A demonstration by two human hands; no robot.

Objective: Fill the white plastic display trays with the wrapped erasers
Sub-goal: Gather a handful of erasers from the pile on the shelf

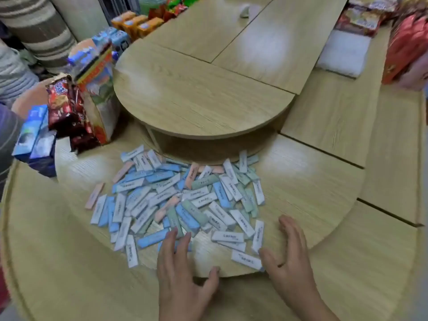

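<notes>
A loose heap of wrapped erasers [180, 200] lies on the middle step of a rounded wooden counter [312, 181], from the shadow under the step above [196, 96] almost to the near rim. They are long, thin, flat blocks in white, blue, pale green and pink sleeves with dark print too blurred to read. All lie flat, many overlapping.

Their long axes point every way. On the left of the heap most run from near to far, leaning slightly right. In the middle several lie slantwise, and at the near right a few lie almost crosswise. One pink eraser [95, 195] sits just apart at the left edge, running from near-left to far-right.

The left hand [183, 269] is flat and palm-down with its fingers straight and a little spread. Its fingertips are on the near edge of the heap beside a blue eraser [152, 238], and its thumb points out along the rim. The right hand [289, 262] is also flat with straight fingers, on bare wood just right of the heap. Its thumb reaches out to the end of a crosswise white eraser [246, 259] (neither hand grips anything).

Snack packets [67, 112] and blue boxes [34, 140] stand at the left, and a white pad [342, 54] lies far right.
</notes>
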